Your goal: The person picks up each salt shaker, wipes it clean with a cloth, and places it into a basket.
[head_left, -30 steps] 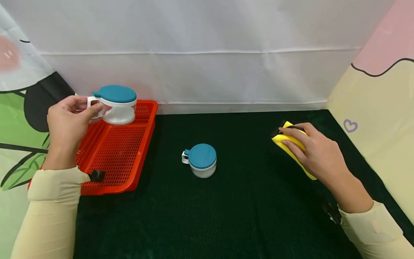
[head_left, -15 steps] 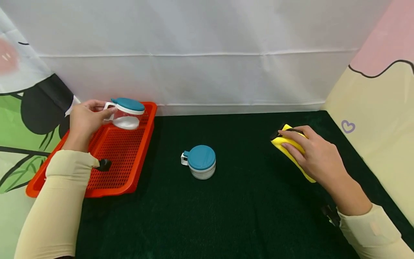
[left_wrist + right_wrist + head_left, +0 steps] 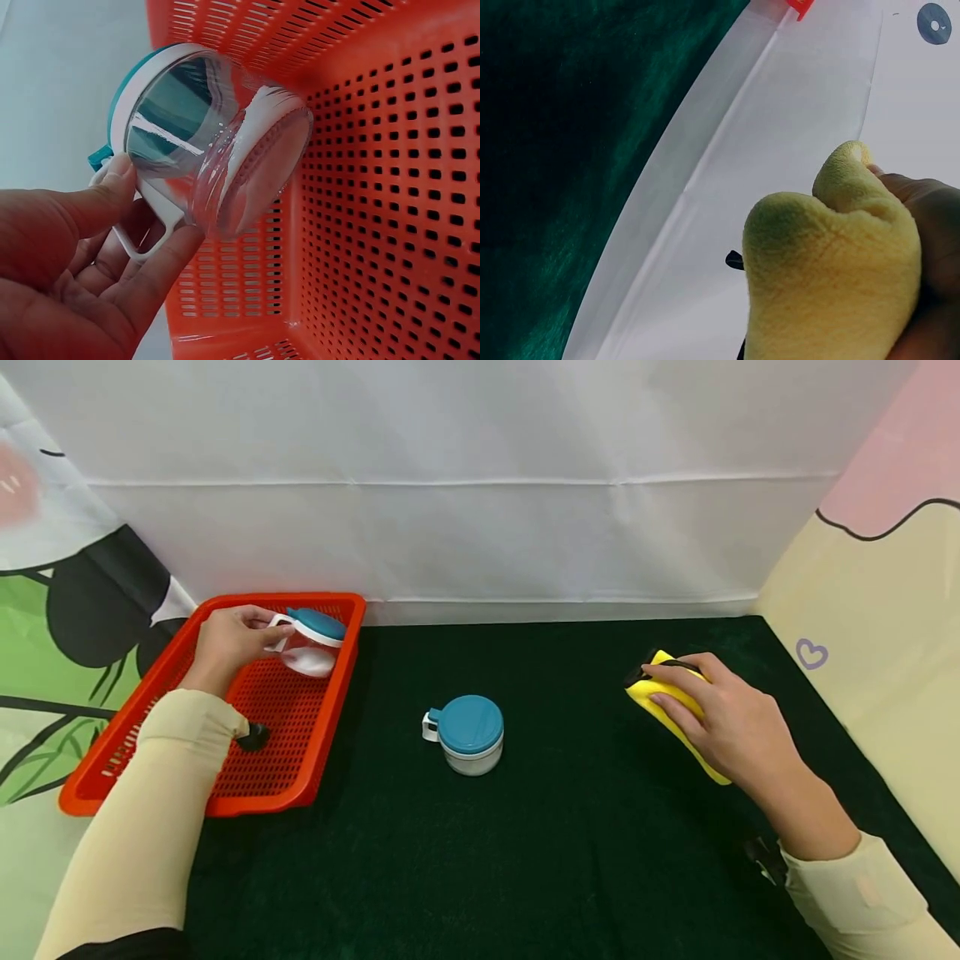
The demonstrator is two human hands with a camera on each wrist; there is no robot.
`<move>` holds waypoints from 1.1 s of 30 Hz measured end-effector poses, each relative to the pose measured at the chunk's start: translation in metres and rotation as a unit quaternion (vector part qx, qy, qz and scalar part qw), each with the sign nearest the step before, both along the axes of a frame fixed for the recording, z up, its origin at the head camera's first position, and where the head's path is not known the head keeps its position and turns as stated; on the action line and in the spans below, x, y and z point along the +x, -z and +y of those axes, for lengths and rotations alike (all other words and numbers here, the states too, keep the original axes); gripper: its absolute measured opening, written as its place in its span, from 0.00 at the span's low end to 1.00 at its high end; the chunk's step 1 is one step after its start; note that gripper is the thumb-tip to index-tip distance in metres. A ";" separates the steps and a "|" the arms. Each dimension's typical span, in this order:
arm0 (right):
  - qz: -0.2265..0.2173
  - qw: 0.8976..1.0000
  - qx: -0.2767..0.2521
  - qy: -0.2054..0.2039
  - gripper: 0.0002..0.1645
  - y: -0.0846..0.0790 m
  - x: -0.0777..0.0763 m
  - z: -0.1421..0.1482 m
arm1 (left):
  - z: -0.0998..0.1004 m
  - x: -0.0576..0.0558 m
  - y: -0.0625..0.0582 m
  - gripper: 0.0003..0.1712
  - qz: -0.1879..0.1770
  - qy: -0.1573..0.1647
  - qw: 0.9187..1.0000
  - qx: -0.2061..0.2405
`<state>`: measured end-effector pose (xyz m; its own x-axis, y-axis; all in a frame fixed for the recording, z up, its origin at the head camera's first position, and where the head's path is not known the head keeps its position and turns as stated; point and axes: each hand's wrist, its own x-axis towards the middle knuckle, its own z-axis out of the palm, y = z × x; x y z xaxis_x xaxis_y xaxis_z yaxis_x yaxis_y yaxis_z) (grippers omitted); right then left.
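Note:
My left hand pinches the white handle of a clear seasoning jar with a teal lid. The jar is tilted, inside the far end of the red basket. In the left wrist view, thumb and fingers grip the handle, and white contents show at the bottom of the jar. A second jar, same teal lid and white handle, stands upright on the dark green cloth. My right hand holds a folded yellow cloth with black parts, which fills much of the right wrist view.
The dark green cloth covers the table. A white curtain hangs behind it, with printed panels at left and right. The basket has perforated walls and a raised rim at the left side of the table.
My left hand has carried the jar right and down into the basket, tilting it along the way. The right hand and the second jar have stayed nearly in place.

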<state>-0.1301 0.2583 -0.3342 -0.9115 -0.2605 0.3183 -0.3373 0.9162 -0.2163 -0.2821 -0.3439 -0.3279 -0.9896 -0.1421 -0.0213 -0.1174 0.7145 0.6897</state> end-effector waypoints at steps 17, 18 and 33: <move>-0.007 1.000 -0.004 -0.009 0.25 0.003 0.000 -0.002 | -0.002 0.009 -0.004 0.28 -0.029 0.022 0.996 -0.076; -0.006 1.000 -0.004 -0.008 0.25 0.003 0.000 -0.002 | -0.002 0.010 -0.005 0.28 -0.031 0.024 0.996 -0.080; -0.005 1.000 -0.003 -0.004 0.24 0.001 0.003 0.001 | -0.011 0.012 -0.003 0.30 -0.079 0.064 0.988 -0.118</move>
